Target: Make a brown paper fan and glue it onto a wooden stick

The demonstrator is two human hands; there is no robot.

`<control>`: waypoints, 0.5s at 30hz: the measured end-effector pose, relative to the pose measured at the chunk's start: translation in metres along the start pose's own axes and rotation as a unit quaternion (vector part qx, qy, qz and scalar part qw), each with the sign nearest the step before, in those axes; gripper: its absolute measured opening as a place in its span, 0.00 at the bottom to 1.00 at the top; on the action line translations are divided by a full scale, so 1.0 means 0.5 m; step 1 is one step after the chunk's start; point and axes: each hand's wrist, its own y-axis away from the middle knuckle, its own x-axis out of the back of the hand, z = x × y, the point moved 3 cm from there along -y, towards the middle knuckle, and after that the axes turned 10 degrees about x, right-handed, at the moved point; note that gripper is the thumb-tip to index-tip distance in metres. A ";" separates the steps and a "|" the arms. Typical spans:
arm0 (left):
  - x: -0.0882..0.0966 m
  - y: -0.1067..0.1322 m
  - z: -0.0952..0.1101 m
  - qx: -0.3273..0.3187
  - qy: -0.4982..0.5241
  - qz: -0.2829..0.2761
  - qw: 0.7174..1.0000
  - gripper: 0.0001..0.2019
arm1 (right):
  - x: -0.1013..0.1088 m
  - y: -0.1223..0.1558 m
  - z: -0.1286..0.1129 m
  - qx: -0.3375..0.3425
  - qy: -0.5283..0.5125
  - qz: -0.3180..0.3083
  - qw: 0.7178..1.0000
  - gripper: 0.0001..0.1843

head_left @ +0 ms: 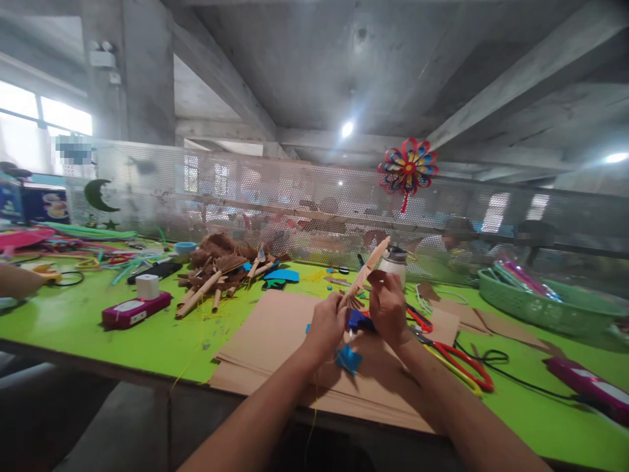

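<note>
Above a stack of brown cardboard sheets [265,328], my left hand [327,324] is closed on the lower end of a tan paper craft piece [366,267], which tilts up to the right and shows pleats near the fingers. My right hand [389,307] pinches at its right side, where a darker brown paper bit [376,278] shows by the fingertips. Just below and between the hands lies a dark blue object [360,320], partly hidden. Blue paper scraps [348,358] rest on the cardboard beneath. Scissors with red and yellow handles [462,364] lie beside my right forearm.
Brown paper rolls and fans [216,272] are heaped left of the cardboard. A purple power strip [136,311] stands further left, another purple strip [587,387] at right. A green basket [550,305] and a white flask [394,265] stand toward the mesh screen [295,190]. Another person's arm [17,280] enters at left.
</note>
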 end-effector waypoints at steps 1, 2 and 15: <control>-0.001 -0.002 -0.002 0.005 0.011 -0.005 1.000 0.06 | -0.001 0.000 0.000 0.000 -0.004 -0.003 1.000 0.15; -0.003 -0.003 -0.003 0.012 0.023 -0.009 1.000 0.06 | -0.001 0.000 0.000 0.000 -0.006 -0.007 1.000 0.15; -0.015 -0.010 -0.003 0.097 0.236 -0.135 0.957 0.17 | -0.015 -0.008 0.011 -0.073 -0.072 0.043 0.994 0.22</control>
